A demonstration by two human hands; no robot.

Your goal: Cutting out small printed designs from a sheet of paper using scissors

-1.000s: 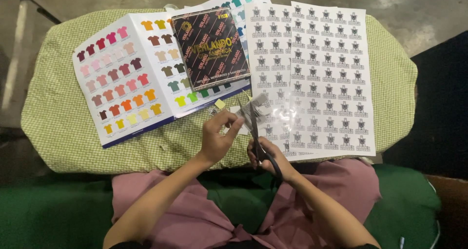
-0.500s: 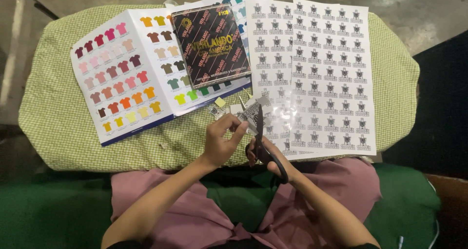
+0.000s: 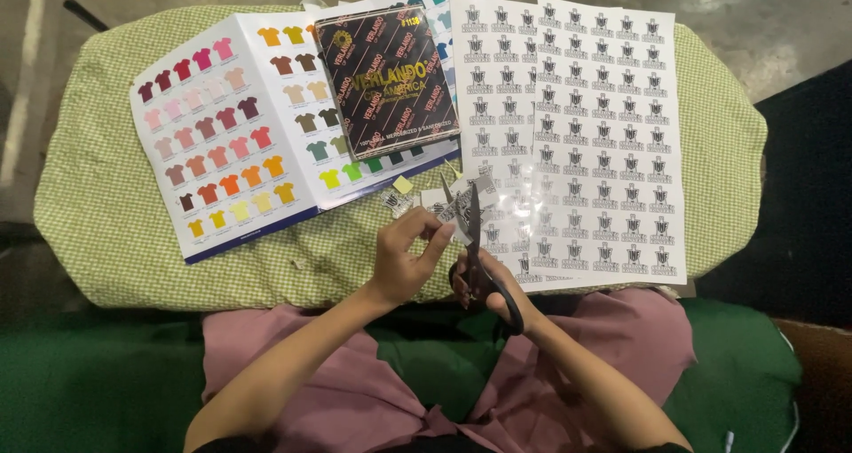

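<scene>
While our right hand (image 3: 488,284) grips black scissors (image 3: 475,249), fingers closed through loops, our left hand (image 3: 404,262) pinches small clear sticker piece (image 3: 457,213) at near edge of printed sheets (image 3: 603,133). We judge piece light, flimsy, slippery; pinch close beside blades.

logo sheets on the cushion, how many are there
2 white printed sheets of small black logos: one right of the dark patterned packet, the other further right, overlapping it. More may lie beneath.
</scene>
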